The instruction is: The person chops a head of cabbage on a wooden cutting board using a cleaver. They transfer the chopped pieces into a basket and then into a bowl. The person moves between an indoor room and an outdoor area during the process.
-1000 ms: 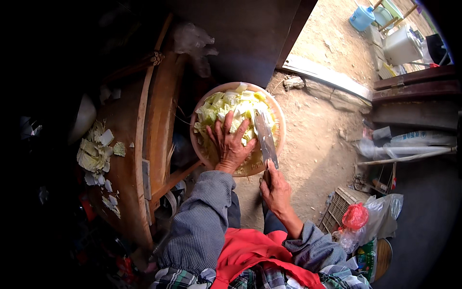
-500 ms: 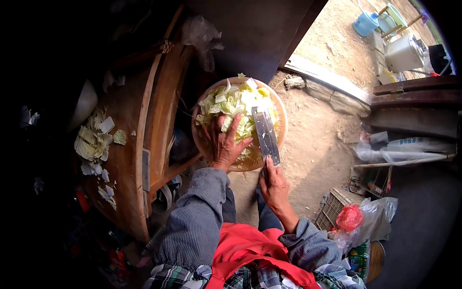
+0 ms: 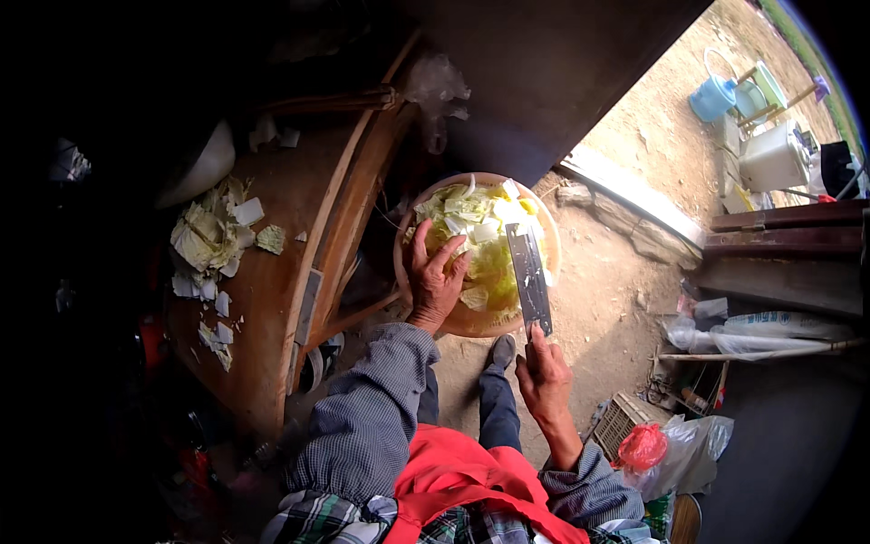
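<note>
Chopped cabbage (image 3: 464,207), pale green and white, fills part of a peach-coloured plastic basin (image 3: 480,326) low in front of me. My left hand (image 3: 437,276) is at the near left side of the basin, fingers spread and slightly bent over the cabbage, gripping nothing that I can see. My right hand (image 3: 544,376) is wrapped round the handle of a cleaver (image 3: 529,279). Its long dark blade, flecked with bits of cabbage, points away from me across the right part of the basin, over the cabbage and the rim.
To the left stands a wooden table (image 3: 272,349) with cabbage leaves and scraps (image 3: 213,238) and a pale bowl (image 3: 207,168). A doorway sill (image 3: 634,195) lies at the far right. Plastic bags (image 3: 693,449) and a crate (image 3: 623,419) sit at the lower right.
My left hand has drawn back a little toward the basin's left side, its fingers lifted from the cabbage. The cleaver stays over the right side. The whole view has shifted; my shoe now shows.
</note>
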`<state>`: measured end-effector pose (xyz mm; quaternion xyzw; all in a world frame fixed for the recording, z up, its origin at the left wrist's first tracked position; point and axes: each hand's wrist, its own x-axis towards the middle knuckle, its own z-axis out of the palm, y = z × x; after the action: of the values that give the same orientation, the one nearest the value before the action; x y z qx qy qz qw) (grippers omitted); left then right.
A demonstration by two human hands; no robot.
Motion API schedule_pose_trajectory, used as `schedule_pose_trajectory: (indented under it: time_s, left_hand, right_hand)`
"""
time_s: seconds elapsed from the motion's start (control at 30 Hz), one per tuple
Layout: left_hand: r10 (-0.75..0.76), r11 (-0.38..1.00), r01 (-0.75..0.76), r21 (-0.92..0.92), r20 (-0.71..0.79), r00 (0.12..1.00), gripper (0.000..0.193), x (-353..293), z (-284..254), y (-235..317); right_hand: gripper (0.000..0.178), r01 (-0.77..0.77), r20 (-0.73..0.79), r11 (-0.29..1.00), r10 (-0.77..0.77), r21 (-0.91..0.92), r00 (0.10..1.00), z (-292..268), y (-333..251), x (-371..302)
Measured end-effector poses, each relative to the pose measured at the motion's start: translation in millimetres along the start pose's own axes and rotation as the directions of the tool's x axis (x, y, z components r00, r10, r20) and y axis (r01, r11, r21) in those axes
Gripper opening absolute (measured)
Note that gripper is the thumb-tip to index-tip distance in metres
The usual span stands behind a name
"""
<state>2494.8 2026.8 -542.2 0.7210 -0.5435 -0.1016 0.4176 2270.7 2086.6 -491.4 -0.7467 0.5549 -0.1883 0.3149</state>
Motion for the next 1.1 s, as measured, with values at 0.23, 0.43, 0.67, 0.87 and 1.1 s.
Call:
schedule_pose_trajectory:
  time_s: [0.23, 0.43, 0.67, 0.87, 1.1]
  left_hand:
    - [-0.059, 0.960, 0.053, -0.274, -0.013, 0.998, 0.011, 14, -96, 34]
    - [-0.163, 0.985, 0.134, -0.104, -0.358, 0.919, 0.011, -10, -257, 30]
    - [-0.554, 0.832, 0.470, -0.294, -0.403, 0.729, 0.050, 38, -402, -105]
    - [-0.579, 0.814, 0.562, -0.146, -0.128, 0.805, 0.062, 64, -402, -186]
    - [-0.535, 0.829, 0.486, -0.275, -0.144, 0.832, 0.059, 64, -424, -149]
  right_hand:
    - [0.066, 0.240, -0.031, 0.945, -0.239, 0.221, 0.970, -9, -40, 5]
    - [0.060, 0.333, 0.190, 0.855, -0.432, 0.396, 0.882, -14, -170, 33]
    - [0.058, 0.321, 0.222, 0.909, -0.381, 0.265, 0.897, 60, -282, 66]
    - [0.058, 0.253, 0.318, 0.954, -0.293, 0.163, 0.902, 110, -336, 55]
    - [0.058, 0.254, 0.208, 0.967, -0.249, 0.006, 0.946, 119, -343, 43]
